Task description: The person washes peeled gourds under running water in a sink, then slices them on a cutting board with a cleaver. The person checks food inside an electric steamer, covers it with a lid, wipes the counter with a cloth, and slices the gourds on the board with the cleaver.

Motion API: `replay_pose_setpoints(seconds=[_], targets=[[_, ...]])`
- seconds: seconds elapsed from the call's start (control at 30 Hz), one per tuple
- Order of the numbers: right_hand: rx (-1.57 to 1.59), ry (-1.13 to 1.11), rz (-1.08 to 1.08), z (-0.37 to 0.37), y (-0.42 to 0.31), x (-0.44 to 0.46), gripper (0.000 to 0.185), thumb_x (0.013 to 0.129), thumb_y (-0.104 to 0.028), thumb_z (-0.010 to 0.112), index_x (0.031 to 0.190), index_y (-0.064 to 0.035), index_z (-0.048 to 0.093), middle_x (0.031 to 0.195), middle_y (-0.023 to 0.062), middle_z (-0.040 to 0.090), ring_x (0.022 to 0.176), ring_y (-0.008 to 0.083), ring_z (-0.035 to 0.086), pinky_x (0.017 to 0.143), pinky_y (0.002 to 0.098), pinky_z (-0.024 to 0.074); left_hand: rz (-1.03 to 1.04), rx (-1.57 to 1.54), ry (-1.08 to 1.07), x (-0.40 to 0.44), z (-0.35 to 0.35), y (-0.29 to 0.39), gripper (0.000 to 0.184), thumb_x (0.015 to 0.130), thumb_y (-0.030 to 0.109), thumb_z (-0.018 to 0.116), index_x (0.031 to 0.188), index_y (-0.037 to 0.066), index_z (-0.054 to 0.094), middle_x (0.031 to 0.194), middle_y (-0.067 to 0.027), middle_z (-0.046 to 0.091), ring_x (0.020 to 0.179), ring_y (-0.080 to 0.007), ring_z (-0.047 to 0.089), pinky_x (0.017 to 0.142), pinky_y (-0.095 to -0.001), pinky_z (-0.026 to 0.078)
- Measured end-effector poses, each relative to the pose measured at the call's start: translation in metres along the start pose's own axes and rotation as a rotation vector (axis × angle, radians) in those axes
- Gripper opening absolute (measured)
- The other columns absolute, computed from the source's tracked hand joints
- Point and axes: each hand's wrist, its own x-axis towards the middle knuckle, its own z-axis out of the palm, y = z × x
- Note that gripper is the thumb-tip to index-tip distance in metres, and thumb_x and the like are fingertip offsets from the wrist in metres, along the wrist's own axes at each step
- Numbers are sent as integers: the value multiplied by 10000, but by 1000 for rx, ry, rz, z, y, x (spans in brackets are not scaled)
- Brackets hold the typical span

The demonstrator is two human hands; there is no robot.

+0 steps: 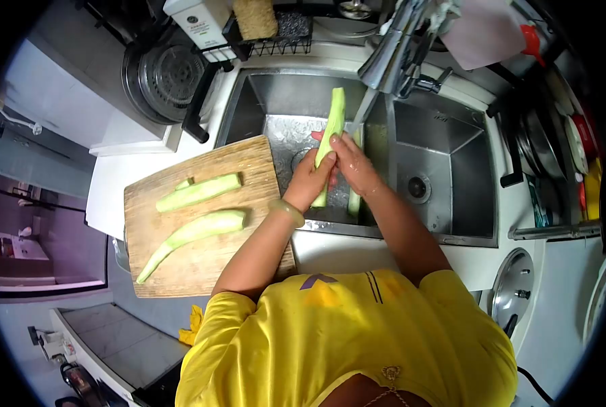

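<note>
Over the left sink basin, my left hand (308, 179) is wrapped round the lower part of a long, peeled pale green vegetable (337, 108). My right hand (354, 163) closes on the same piece from the other side, its thumb on the surface. Water runs from the faucet (384, 64) beside the vegetable's upper half. Another pale green piece (355, 201) stands in the basin, partly hidden by my right hand. On the wooden cutting board (255, 159) lie a thick piece (200, 192), a small piece behind it and a long curved piece (191, 233).
The right sink basin (421, 156) has a drain. Behind the sink, a black rack (292, 42) holds a sponge (254, 19) near a white bottle (200, 22). A metal lid (513, 281) is at the right, and dishes stand in a rack (540, 146).
</note>
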Motion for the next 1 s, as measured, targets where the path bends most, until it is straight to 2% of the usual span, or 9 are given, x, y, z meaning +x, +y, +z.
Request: replay_pose_setpoints(seconds=[0.07,0.27,0.3,0.43,0.53,0.6,0.77,0.9,1.0], targets=[[-123,13,-36,-1,-4,1,423,1021,-341,457,1313,-37,497,1177,82,595,1032,162,579,856,320,494,-119,-314,-143,8,6,0,353,983,277,585,1150,-28,521,867,-142,630,759,-156,630,630,-320,518],[-122,399,-121,-12,-34,61,325,995,-352,525,1141,-61,544,858,41,582,603,141,514,625,316,488,213,407,33,1,20,-3,241,972,259,597,1098,67,524,721,-7,565,535,-126,541,527,-260,470],[210,271,-3,-22,-40,70,288,984,-362,498,1009,-76,518,755,27,529,544,158,481,572,346,472,214,415,24,2,19,3,241,972,259,597,1098,67,524,721,-7,565,535,-126,541,527,-260,470],[534,71,93,-35,-57,77,300,962,-372,445,832,-103,472,588,-8,419,478,172,419,510,390,448,-89,-275,-208,17,19,23,293,986,362,563,1077,88,508,691,-56,547,521,-142,536,502,-276,459],[322,148,-16,-31,-66,63,296,978,-324,432,1003,-56,555,795,56,542,623,178,499,604,404,493,-282,-391,-434,37,29,26,656,952,708,314,968,80,501,642,-55,513,458,-177,488,444,-295,420],[40,157,-92,-41,-73,58,439,987,-205,458,1404,-71,456,1221,138,566,975,224,576,818,410,533,-338,-487,-413,52,38,27,633,959,690,328,963,83,505,627,-53,507,446,-177,480,431,-299,417],[-706,136,-515,-53,-15,47,718,929,-32,501,1552,-167,170,1379,158,522,1228,280,546,1009,374,445,-278,-543,-323,80,57,25,513,1001,574,349,912,98,517,587,-54,497,434,-193,491,414,-319,432],[-878,457,-448,-49,-30,49,547,940,-92,517,1458,-68,341,1177,180,625,1024,261,651,904,347,507,-404,-646,-398,72,58,17,470,1006,537,380,965,92,528,646,-64,527,463,-197,506,456,-329,449],[-464,348,-261,-49,-53,60,224,936,-145,541,1083,25,554,838,127,625,674,259,644,632,351,542,-461,-742,-522,71,48,16,503,997,563,382,994,85,538,675,-63,511,524,-187,498,481,-319,442]])
